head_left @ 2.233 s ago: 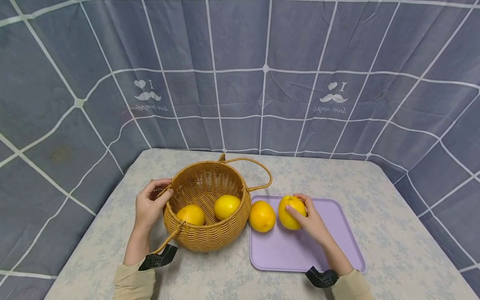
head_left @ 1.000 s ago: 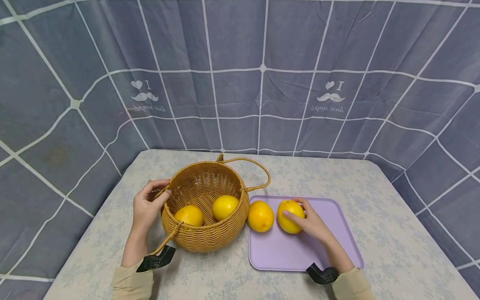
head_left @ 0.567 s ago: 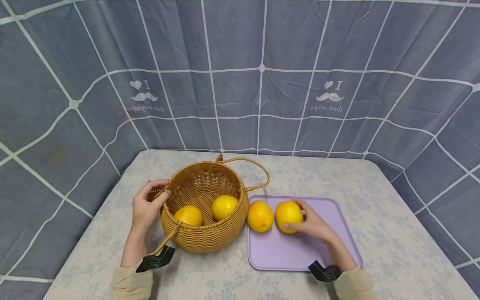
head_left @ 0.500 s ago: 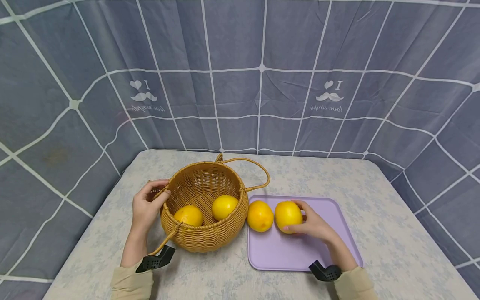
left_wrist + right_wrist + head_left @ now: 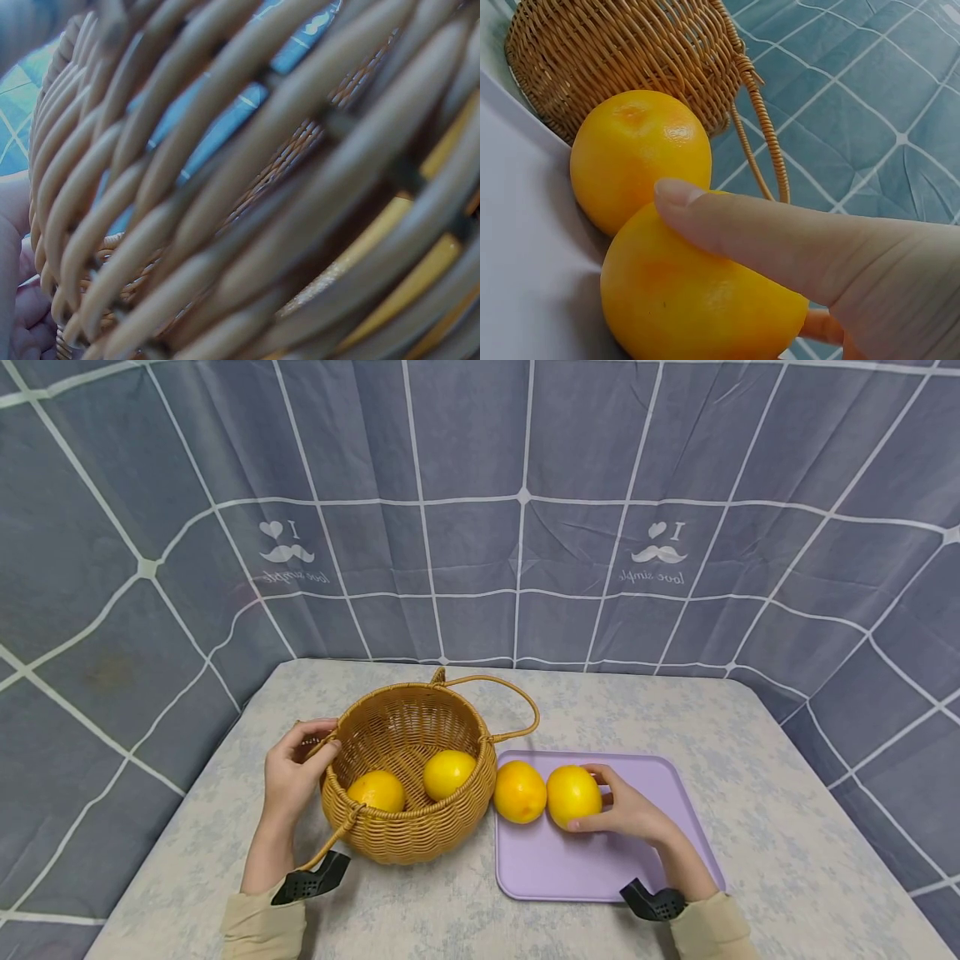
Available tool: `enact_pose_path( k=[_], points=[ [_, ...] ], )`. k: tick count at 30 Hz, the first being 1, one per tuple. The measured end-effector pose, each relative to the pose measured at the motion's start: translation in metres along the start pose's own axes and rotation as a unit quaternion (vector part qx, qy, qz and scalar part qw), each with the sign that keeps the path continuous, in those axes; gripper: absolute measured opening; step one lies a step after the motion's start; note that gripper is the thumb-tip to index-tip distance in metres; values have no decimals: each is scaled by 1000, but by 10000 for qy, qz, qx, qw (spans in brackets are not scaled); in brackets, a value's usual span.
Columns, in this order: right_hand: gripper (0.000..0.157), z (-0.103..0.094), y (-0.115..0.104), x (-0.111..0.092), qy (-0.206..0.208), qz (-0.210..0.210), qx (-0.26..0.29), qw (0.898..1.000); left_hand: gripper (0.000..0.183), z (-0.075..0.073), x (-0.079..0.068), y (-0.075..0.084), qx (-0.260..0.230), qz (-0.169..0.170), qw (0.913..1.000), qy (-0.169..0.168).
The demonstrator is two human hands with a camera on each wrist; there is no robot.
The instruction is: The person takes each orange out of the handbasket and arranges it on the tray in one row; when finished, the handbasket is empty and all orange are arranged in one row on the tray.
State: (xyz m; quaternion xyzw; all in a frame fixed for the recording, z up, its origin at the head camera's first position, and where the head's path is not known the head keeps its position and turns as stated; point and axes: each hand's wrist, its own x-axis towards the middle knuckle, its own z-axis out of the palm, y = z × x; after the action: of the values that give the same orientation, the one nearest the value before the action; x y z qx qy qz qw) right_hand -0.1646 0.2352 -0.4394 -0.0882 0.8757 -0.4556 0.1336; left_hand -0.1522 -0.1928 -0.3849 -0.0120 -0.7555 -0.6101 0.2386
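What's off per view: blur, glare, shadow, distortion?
Head: mostly crisp, grid on the curtain bends at the sides, lens or drape unclear; left wrist: basket strands blurred, bluish cast; right wrist: glare spot on the farther orange, soft shadow on the tray.

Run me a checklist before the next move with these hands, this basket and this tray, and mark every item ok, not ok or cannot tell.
1. Round brown wicker basket held: ok; bare left hand grips its left side near the rim.
2. Round glossy yellow fruit gripped: ok; bare right hand holds it between thumb and fingers.
3. Gap to the neighbouring round yellow-orange fruit: not ok; none shows.
4. Room inside: likely ok; bare woven floor shows behind two round yellow fruits.
5. Gripped fruit off the flat lilac rectangular tray: cannot tell.
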Motion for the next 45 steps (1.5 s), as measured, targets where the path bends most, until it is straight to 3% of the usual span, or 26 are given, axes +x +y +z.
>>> enact_pose_path(
  k=[17,33,45],
  points=[
    [88,-1,-3,-2,-127,-257,81,9996,24,1,1,-1,-73,19,10000,18],
    [87,-3,2,0,-149,-173,132,9997,24,0,0,2,41,-70,10000,9],
    [83,-5,3,-1,-90,-340,183,9992,24,0,0,2,-4,-89,10000,9]
  ],
)
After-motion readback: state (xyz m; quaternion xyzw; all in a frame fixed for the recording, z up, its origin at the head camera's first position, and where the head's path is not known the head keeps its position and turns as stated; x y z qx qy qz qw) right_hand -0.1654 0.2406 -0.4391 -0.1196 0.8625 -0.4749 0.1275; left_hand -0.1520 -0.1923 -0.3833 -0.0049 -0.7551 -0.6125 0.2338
